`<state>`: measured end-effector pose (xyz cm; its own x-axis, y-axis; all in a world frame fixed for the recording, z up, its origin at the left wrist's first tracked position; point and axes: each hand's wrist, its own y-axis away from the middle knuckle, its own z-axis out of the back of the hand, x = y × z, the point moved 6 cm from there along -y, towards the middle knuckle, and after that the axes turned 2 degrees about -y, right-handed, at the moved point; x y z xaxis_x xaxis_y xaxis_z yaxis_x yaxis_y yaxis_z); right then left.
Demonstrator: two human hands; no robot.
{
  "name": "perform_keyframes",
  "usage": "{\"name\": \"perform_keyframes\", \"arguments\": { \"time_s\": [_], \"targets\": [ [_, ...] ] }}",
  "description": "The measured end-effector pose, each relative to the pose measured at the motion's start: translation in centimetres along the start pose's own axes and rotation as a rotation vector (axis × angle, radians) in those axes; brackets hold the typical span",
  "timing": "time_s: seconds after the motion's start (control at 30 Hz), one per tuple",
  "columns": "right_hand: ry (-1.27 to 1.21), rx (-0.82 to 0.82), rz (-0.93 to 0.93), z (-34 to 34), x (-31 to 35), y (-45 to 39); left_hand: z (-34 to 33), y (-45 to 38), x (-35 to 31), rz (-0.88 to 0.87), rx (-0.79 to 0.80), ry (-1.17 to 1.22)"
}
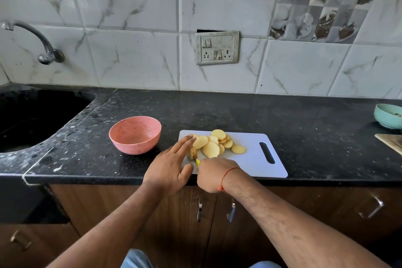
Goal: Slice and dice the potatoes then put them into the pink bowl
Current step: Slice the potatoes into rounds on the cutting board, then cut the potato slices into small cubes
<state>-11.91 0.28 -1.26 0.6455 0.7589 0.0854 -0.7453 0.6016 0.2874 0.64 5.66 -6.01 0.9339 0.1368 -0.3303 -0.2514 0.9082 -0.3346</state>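
Potato slices [214,143] piling on white cutting board [250,159] overhanging nothing, sitting near counter's front edge; right hand [214,174] fisting round a yellow knife handle [197,162], left hand [171,165] lying fingers splayed, steadying potato end piece [192,153]; pink bowl [135,135] sitting empty just left, counter room beyond.

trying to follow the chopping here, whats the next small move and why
Probably press the knife down through the last unsliced potato end. The left hand steadies it on the white plastic cutting board, the right hand grips a yellow-handled knife, and the round pink bowl sits empty.
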Motion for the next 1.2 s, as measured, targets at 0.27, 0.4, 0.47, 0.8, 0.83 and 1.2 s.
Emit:
{"name": "perform_keyframes", "arguments": {
  "time_s": [0.27,0.4,0.47,0.8,0.83,1.2],
  "targets": [
    [0.024,0.012,0.009,0.0,0.3,0.0,0.1,-0.2,0.2,0.027,-0.012,0.02],
    [-0.006,0.023,0.015,-0.9,-0.7,2.0,0.0,-0.3,0.5,0.034,-0.014,0.03],
    [-0.002,0.029,0.017,-1.3,-1.2,3.2,-0.1,-0.4,0.5,0.039,-0.015,0.033],
    [-0.031,-0.024,0.023,-1.3,-5.3,7.1,0.2,-0.2,0.4,0.048,-0.02,0.063],
    [-0.061,-0.046,0.022,-0.8,-6.0,7.1,0.2,-0.1,0.4,0.051,-0.014,0.053],
    [-0.693,-0.791,-0.193,1.4,-17.1,-0.3,0.8,-0.5,0.5,0.157,-0.082,0.122]
  ]
}}
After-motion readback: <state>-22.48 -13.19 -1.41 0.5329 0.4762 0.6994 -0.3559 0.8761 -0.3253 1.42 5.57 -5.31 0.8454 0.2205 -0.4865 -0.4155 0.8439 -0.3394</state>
